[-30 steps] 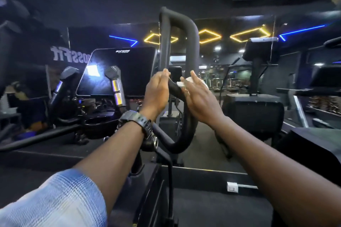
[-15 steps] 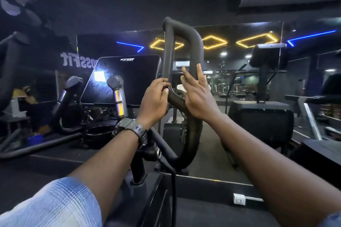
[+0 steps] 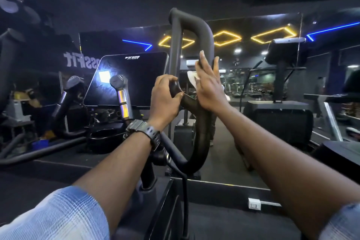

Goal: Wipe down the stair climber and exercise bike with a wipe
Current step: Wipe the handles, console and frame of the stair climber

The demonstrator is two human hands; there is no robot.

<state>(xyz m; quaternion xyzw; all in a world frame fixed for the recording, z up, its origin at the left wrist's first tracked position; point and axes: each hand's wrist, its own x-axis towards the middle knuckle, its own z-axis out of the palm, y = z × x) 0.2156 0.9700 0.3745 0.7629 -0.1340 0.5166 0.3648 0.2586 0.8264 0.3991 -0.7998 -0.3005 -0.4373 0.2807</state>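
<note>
Left hand (image 3: 165,96) gripping black handlebar (image 3: 202,126), right hand (image 3: 209,85) pressing white wipe (image 3: 191,78) flat

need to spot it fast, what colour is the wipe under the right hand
White; the wipe shows against the black handlebar in the head view.

This is a gym. A big mirror (image 3: 253,103) at 12 o'clock shows rows of workout machines. A machine with a dark screen (image 3: 126,78) stands at 10 o'clock. Yellow diamond lights (image 3: 227,38) and blue lines glow on the black ceiling. The wall says "CrossFit" (image 3: 81,60).
</note>
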